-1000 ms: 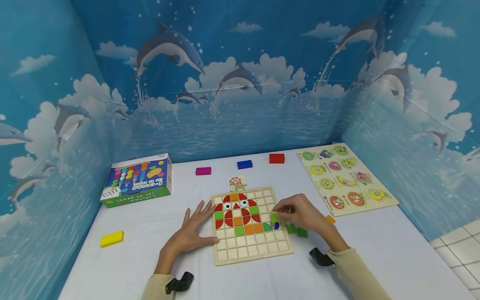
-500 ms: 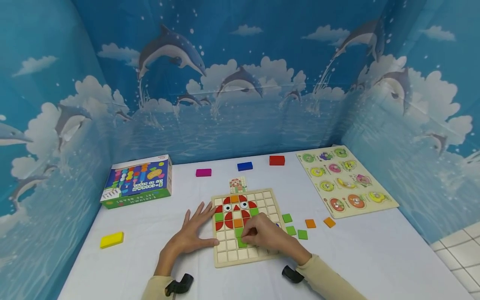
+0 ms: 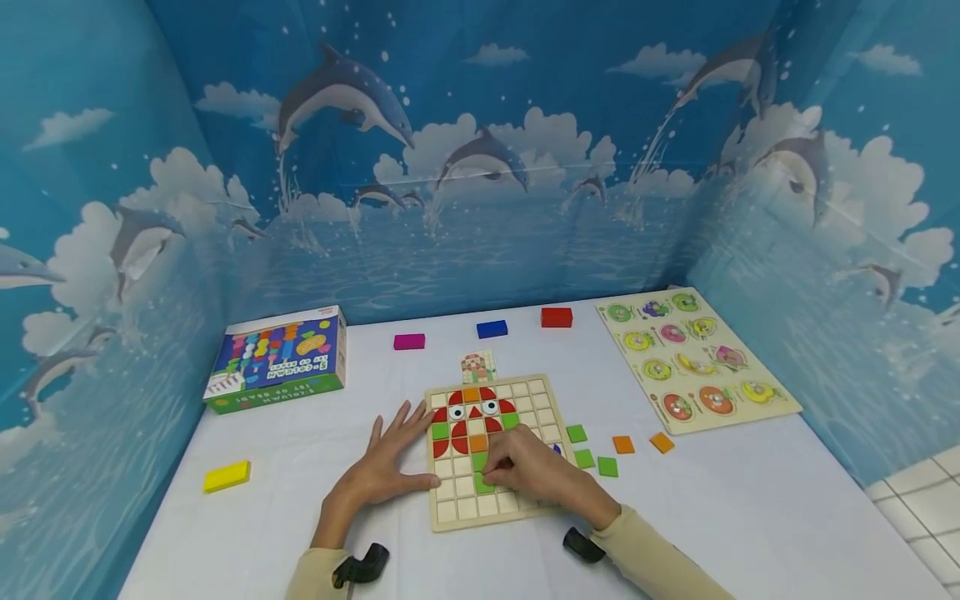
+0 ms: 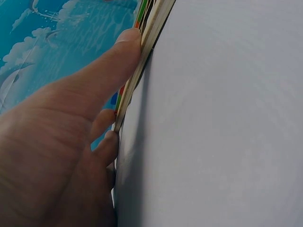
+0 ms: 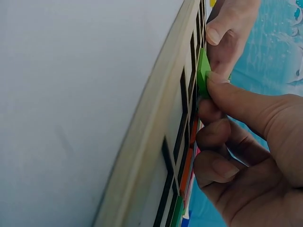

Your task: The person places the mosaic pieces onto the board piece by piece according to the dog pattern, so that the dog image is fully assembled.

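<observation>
With its grip narrow, the right hand point(image 3: 525, 473) pinches a green tile point(image 5: 203, 71) into a cell while the flat-fingered left hand point(image 3: 382, 471) steadies the wooden board point(image 3: 525, 392) at 9 o'clock.

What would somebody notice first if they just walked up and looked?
First the wooden grid board in the middle of the white table, with a red, orange and green picture with eyes. The right hand pinches a green tile at the board, while the left hand lies flat at its left edge. All around stand bright blue dolphin walls.
</observation>
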Demonstrator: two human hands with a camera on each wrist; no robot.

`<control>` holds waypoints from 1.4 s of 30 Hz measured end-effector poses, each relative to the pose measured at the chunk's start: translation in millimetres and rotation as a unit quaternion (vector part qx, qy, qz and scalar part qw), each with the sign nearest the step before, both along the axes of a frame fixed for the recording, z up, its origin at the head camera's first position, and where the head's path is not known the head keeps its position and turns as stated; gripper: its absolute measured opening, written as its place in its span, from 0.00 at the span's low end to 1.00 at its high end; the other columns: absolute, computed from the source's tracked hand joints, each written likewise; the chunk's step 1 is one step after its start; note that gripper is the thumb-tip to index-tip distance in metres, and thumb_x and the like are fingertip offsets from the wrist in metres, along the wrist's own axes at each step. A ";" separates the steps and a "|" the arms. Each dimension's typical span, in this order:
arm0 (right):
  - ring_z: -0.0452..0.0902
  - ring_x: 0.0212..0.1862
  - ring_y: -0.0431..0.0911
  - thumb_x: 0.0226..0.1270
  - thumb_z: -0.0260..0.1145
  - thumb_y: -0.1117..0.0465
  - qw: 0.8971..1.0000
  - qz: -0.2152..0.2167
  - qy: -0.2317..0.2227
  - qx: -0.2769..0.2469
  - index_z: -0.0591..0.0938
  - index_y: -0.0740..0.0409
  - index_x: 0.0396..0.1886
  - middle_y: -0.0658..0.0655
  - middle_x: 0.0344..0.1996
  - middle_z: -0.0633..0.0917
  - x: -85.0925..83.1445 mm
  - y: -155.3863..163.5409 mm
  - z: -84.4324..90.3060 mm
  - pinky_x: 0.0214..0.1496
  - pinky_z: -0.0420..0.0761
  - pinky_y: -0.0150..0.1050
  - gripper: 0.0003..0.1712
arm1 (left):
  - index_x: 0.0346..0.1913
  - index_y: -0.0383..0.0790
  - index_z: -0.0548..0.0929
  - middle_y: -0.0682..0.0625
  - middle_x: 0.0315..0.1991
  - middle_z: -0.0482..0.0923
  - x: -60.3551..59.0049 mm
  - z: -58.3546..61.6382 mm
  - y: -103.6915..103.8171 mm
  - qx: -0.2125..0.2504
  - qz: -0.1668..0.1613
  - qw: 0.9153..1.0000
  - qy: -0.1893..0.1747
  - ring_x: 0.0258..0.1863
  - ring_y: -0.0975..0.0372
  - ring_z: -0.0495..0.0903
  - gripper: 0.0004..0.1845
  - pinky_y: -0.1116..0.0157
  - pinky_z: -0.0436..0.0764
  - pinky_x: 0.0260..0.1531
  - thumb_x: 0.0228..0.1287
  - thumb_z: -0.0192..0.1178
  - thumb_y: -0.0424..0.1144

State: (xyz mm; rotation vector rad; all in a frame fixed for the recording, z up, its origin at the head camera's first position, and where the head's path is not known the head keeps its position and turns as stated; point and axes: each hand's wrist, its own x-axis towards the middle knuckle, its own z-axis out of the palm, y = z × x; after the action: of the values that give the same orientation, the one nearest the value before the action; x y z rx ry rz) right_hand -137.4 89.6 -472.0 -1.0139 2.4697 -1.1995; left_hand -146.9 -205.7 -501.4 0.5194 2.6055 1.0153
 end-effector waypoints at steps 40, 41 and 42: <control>0.78 0.38 0.46 0.57 0.87 0.61 0.985 -0.167 0.032 0.029 0.93 0.52 0.46 0.48 0.40 0.89 -16.5 187.1 -1.9 0.37 0.76 0.34 0.17 | 0.87 0.55 0.60 0.57 0.89 0.46 -2.6 -0.9 0.7 0.002 0.003 1.000 0.000 0.89 0.53 0.33 0.58 0.41 0.24 0.83 0.57 0.81 0.57; 0.78 0.38 0.46 0.56 0.87 0.61 0.986 -0.163 0.032 0.031 0.93 0.53 0.46 0.49 0.39 0.89 -16.3 191.0 -2.4 0.36 0.76 0.34 0.18 | 0.87 0.55 0.60 0.57 0.89 0.46 -2.5 -1.1 0.7 0.001 0.004 1.000 0.000 0.89 0.53 0.33 0.59 0.41 0.24 0.83 0.57 0.82 0.57; 0.77 0.37 0.46 0.55 0.87 0.62 0.986 -0.158 0.035 0.033 0.93 0.53 0.46 0.49 0.39 0.89 -16.4 194.5 -3.0 0.36 0.76 0.33 0.18 | 0.87 0.55 0.60 0.57 0.89 0.46 -2.6 -1.3 0.6 0.001 0.004 1.000 0.000 0.89 0.53 0.33 0.59 0.41 0.24 0.83 0.57 0.82 0.57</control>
State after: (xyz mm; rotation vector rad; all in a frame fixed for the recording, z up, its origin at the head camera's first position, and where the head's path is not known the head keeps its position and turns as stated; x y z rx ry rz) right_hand -153.8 284.1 -475.1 -0.6745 2.7843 -1.1742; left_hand -149.5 -205.0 -502.7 0.5092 2.6090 1.0205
